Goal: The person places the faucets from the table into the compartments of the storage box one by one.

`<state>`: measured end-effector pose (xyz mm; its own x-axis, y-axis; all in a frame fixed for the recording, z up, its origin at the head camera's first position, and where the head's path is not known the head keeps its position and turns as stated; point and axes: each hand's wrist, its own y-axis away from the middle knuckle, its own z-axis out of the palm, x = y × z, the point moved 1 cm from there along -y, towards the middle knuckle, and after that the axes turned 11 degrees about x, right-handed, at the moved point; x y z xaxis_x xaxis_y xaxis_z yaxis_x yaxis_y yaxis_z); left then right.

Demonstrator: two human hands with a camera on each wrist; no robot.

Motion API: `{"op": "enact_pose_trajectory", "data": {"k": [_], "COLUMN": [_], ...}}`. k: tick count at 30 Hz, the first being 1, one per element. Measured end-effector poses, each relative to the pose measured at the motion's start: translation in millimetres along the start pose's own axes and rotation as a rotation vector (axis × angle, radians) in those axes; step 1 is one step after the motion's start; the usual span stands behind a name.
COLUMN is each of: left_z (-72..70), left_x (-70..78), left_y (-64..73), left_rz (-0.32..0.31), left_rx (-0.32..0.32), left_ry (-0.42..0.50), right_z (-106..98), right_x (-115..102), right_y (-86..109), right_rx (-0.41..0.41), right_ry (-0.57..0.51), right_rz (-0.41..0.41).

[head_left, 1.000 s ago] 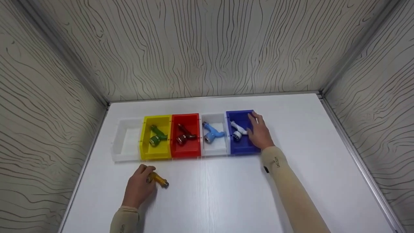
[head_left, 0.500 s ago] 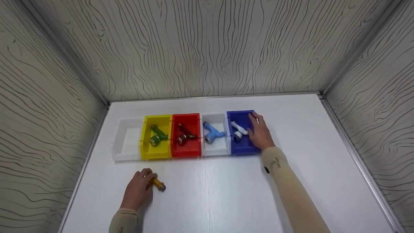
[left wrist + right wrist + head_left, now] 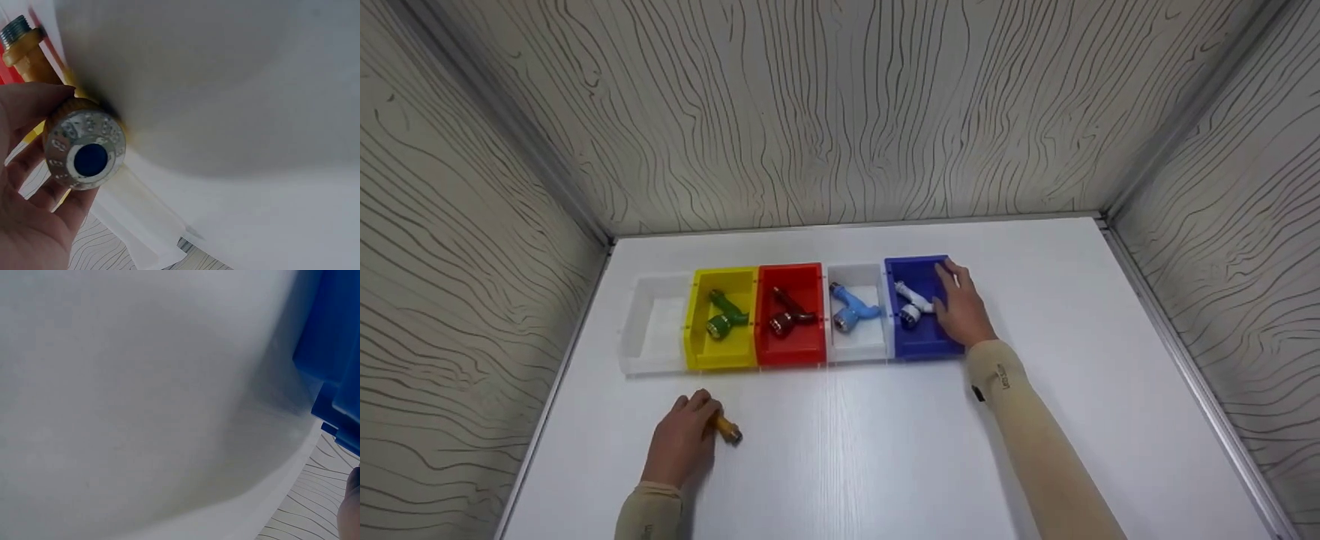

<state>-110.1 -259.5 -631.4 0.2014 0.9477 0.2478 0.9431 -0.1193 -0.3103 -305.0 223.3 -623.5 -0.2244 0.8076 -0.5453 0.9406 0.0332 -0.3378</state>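
Observation:
My left hand (image 3: 681,439) grips a yellow tap (image 3: 727,430) above the white table, in front of the bins. In the left wrist view the tap's round metal knob (image 3: 87,147) with a blue centre faces the camera, its threaded end (image 3: 16,31) pointing up left. My right hand (image 3: 962,307) holds the right wall of the blue bin (image 3: 926,347), fingers over the rim. Inside that bin, beside the hand, lies a white tap (image 3: 913,304). The right wrist view shows the bin's outer side (image 3: 332,332) and one fingertip (image 3: 351,506); most of the hand is hidden there.
A row of joined bins runs left from the blue one. The clear bin (image 3: 831,352) holds a light-blue tap (image 3: 853,307), the red bin (image 3: 791,352) a brown tap (image 3: 790,311), the yellow bin (image 3: 720,356) a green tap (image 3: 726,313). Another clear bin (image 3: 652,365) ends the row. Wood-patterned walls surround the table.
My left hand has turned the yellow tap and drawn it slightly down and left, so less of it shows beyond the fingers. The right hand and the bins stay put.

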Motion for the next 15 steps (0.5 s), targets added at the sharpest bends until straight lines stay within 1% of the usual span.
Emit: {"op": "enact_pose_trajectory", "data": {"k": [4,7,11,15], "left_z": [-5.0,-12.8,-26.1,-37.3], "left_x": [-3.0,-6.3,-11.0,-16.1], "left_y": [-4.8,-10.7,-21.3,-34.6], "left_rz": [0.026,0.03,0.027,0.038], "left_rx": [0.026,0.057,0.096,0.112], "left_ry": [0.0,0.003,-0.007,-0.018], "right_z": [-1,-2,-2,-2], "right_x": [0,1,0,-1], "right_y": [0.2,-0.3,-0.8,-0.2], "right_rx": [0.005,0.002,-0.015,-0.026], "right_ry": [0.003,0.008,0.01,0.012], "right_rz": [-0.008,-0.001,0.017,0.023]}}
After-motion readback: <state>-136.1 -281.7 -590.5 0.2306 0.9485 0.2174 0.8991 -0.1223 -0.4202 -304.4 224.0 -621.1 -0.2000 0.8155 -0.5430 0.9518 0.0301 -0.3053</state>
